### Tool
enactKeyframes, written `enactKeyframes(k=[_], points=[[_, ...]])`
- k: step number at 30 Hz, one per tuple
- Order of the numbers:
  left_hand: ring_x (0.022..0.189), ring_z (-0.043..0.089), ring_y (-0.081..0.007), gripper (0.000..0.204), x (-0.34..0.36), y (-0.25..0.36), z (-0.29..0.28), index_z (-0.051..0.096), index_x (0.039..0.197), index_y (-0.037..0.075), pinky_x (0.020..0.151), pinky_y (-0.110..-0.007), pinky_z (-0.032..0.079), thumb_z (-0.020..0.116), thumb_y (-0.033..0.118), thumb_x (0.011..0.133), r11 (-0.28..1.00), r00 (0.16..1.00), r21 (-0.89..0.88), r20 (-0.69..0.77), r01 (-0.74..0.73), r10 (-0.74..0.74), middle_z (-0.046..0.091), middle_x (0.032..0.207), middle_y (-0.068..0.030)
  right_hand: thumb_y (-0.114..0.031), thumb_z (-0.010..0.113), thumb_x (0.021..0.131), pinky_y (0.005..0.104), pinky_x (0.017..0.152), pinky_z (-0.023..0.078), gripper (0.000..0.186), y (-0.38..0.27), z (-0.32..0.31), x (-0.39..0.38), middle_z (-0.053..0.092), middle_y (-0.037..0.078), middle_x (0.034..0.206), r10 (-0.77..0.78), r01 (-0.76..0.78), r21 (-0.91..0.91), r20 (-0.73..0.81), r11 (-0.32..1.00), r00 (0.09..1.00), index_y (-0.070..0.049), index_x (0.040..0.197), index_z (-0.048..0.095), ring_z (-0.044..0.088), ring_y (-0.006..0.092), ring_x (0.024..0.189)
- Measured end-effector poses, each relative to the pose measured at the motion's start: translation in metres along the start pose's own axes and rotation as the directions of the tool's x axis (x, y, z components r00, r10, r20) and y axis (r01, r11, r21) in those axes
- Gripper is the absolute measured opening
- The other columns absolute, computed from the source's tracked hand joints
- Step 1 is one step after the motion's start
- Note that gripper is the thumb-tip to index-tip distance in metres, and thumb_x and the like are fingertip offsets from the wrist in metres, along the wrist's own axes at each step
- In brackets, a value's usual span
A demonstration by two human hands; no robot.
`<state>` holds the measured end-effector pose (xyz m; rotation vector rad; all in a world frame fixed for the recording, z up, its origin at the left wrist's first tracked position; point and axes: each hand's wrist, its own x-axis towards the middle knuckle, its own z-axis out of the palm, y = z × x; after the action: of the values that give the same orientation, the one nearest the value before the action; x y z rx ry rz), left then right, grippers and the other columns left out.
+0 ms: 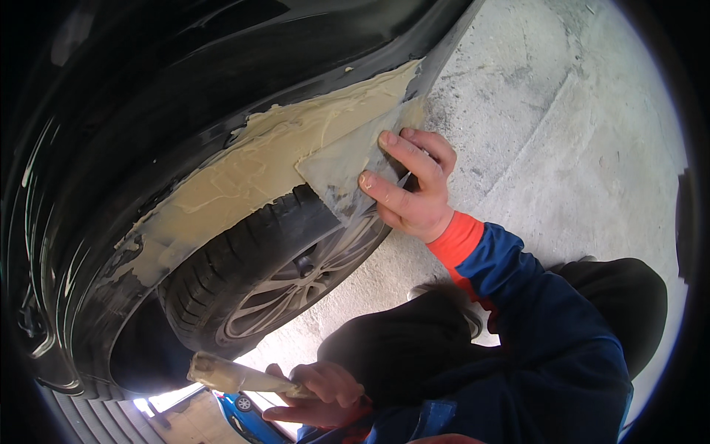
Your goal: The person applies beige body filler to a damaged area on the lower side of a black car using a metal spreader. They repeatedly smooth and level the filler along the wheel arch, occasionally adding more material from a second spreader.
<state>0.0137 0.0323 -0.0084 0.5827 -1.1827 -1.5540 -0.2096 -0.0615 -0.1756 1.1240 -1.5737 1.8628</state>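
Note:
Beige body filler [244, 166] coats the wheel arch edge of a black car's fender [177, 96], with ridges along its upper border. My right hand [418, 185] grips a translucent flat filler spreader [336, 174]. Its fingertips press on the sheet, and the sheet's edge lies against the filler above the tyre. My thumb is mostly hidden. Lower down, my left hand [325, 388] is closed around a putty-smeared spatula [237, 375], held apart from the car with its broader end pointing left.
Below the arch sits the tyre [222, 259] with its spoked silver wheel [296, 285]. A rough grey concrete floor [562, 148] spreads to the right. My bent legs [392, 333] are close to the wheel. A blue car [248, 418] stands in the background at the bottom.

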Motion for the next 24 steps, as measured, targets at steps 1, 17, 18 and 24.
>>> enactKeyframes(k=[1, 17, 18, 24], points=[[0.043, 0.05, -0.0226, 0.073, 0.0, 0.0, 0.0, 0.033, 0.148, 0.005, 0.033, -0.036, 0.045, 0.022, 0.061, 0.102, 1.0, 1.0, 0.001, -0.003, 0.003, -0.003, 0.059, 0.078, -0.0188, -0.019, 0.076, 0.067, 0.0393, 0.085, 0.039, 0.042, 0.0, -0.001, -0.003, 0.062, 0.006, 0.126, -0.003, 0.003, 0.005, 0.003, 1.0, 1.0, -0.028, 0.107, 0.075, 0.052, 0.0269, 0.104], [0.044, 0.05, -0.024, 0.073, -0.001, -0.001, 0.0, 0.034, 0.149, 0.006, 0.034, -0.037, 0.046, 0.025, 0.061, 0.101, 1.0, 0.999, 0.0, 0.042, 0.019, -0.019, 0.058, 0.078, -0.0197, -0.011, 0.072, 0.065, 0.0404, 0.086, 0.041, 0.05, 0.018, -0.016, 0.017, 0.062, 0.007, 0.128, -0.02, 0.02, -0.022, 0.004, 1.0, 1.0, -0.026, 0.113, 0.072, 0.052, 0.0303, 0.108], [0.043, 0.05, -0.024, 0.073, -0.002, -0.001, 0.001, 0.035, 0.148, 0.006, 0.034, -0.037, 0.046, 0.026, 0.061, 0.101, 1.0, 0.999, -0.003, 0.033, 0.019, -0.018, 0.058, 0.077, -0.019, -0.011, 0.072, 0.067, 0.0401, 0.084, 0.041, 0.047, 0.015, -0.018, 0.016, 0.061, 0.008, 0.128, -0.033, 0.033, -0.016, 0.023, 0.999, 0.999, -0.027, 0.112, 0.072, 0.052, 0.0299, 0.108], [0.035, 0.046, -0.0144, 0.062, 0.006, -0.004, 0.002, 0.042, 0.142, 0.007, 0.029, -0.03, 0.044, 0.029, 0.053, 0.104, 0.993, 0.986, 0.111, 0.152, 0.048, -0.065, 0.049, 0.06, -0.0077, -0.019, 0.073, 0.076, 0.0444, 0.085, 0.043, 0.035, -0.016, -0.062, 0.019, 0.06, 0.017, 0.126, 0.013, -0.026, 0.151, 0.092, 0.988, 0.996, -0.024, 0.11, 0.071, 0.052, 0.0346, 0.108]])
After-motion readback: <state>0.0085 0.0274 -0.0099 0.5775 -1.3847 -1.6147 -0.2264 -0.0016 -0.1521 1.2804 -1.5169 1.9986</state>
